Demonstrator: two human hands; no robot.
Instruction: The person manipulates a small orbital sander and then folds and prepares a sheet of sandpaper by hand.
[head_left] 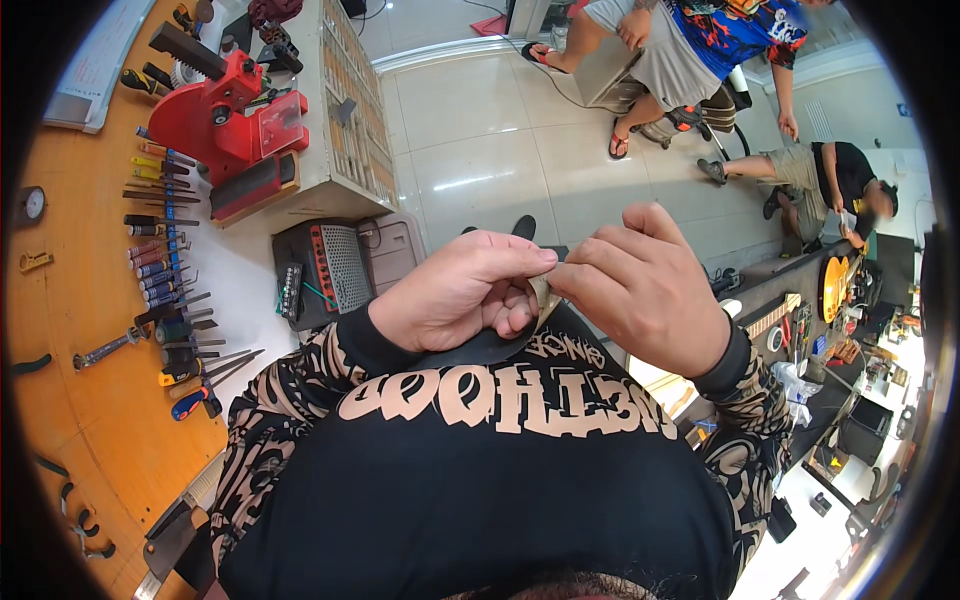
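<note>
My left hand point(462, 292) is held in front of my chest, palm turned up, with its fingers curled and the thumb pressed toward the right hand. My right hand point(640, 290) meets it there, fingers bent in a pinch. Between the fingertips shows a small tan piece point(541, 290), mostly covered by the fingers, so its kind cannot be made out. Both hands are closed around this spot, close together above the dark shirt front.
At left stands a red bench press point(215, 120) on a cabinet, beside a wooden tool wall with screwdrivers point(160, 270) and files. An amplifier point(340, 265) sits below. On the right, a long bench carries a yellow guitar body point(833, 288). Two people are across the tiled floor point(480, 160).
</note>
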